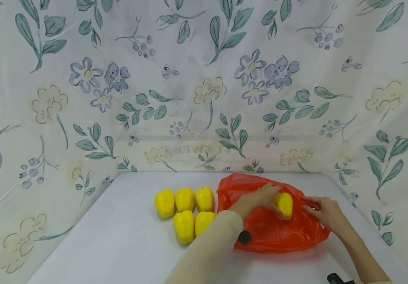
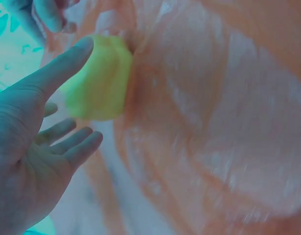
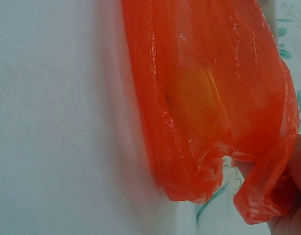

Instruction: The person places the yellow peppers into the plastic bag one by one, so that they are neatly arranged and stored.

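A red plastic bag (image 1: 278, 238) lies on its side on the white table, its mouth spread. One yellow bell pepper (image 1: 285, 206) is at the bag's opening, and a yellow shape shows through the film in the right wrist view. My left hand (image 1: 263, 197) is at this bell pepper; in the left wrist view its thumb lies over the pepper's edge while the other fingers are spread loosely beside it. At the bag's right side, my right hand (image 1: 324, 212) pinches the rim between thumb and fingers.
Several yellow bell peppers (image 1: 184, 227) stand in two rows left of the bag, partly behind my left sleeve (image 1: 212, 240). A flower-printed curtain (image 1: 189, 118) closes off the back and both sides of the table (image 1: 111, 236).
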Demonstrator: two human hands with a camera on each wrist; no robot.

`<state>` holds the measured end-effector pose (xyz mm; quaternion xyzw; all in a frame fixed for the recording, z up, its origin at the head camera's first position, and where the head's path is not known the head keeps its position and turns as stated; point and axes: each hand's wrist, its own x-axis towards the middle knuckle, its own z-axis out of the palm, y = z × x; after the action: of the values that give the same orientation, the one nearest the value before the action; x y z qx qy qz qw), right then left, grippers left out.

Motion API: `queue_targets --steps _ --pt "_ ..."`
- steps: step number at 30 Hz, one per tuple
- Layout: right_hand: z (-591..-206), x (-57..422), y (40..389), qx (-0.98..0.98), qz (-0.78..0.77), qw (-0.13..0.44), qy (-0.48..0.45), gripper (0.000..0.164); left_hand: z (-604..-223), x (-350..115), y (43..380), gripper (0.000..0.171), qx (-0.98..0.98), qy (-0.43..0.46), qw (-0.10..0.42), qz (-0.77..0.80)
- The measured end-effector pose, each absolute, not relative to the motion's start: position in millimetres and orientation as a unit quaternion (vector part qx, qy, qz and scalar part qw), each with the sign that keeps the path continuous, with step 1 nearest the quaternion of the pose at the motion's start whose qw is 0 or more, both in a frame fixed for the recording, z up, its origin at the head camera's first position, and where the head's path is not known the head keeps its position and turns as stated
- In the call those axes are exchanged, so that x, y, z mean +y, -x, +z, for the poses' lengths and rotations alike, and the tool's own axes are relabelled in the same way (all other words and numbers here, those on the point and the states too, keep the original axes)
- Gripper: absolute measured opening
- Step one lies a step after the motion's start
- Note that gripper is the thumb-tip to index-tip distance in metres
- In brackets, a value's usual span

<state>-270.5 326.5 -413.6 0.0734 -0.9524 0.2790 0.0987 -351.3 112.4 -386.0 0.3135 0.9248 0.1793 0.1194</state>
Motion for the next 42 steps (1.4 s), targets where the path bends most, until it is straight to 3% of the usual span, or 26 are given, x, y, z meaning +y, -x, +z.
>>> queue_targets --steps 10,20,25,42 --pt "-414.3 326.4 269.7 -0.95 0.285 0.101 -0.074 0.04 -346.0 51.6 354.1 0.078 0.88 -0.434 0.087 0.174" --pt "-414.7 327.1 271.1 -0.952 0.28 0.101 -0.067 0.04 -319.5 -47.3 344.7 0.071 0.86 -0.442 0.055 0.249" --pt "-414.7 326.6 271.0 -0.953 0.287 0.078 -0.054 0.042 -325.8 -94.4 331.8 0.069 0.859 -0.418 0.051 0.293" --pt "-417.3 326.7 270.0 -0.951 0.287 0.099 -0.053 0.041 -378.9 -195.7 303.7 0.063 0.869 -0.364 -0.02 0.335"
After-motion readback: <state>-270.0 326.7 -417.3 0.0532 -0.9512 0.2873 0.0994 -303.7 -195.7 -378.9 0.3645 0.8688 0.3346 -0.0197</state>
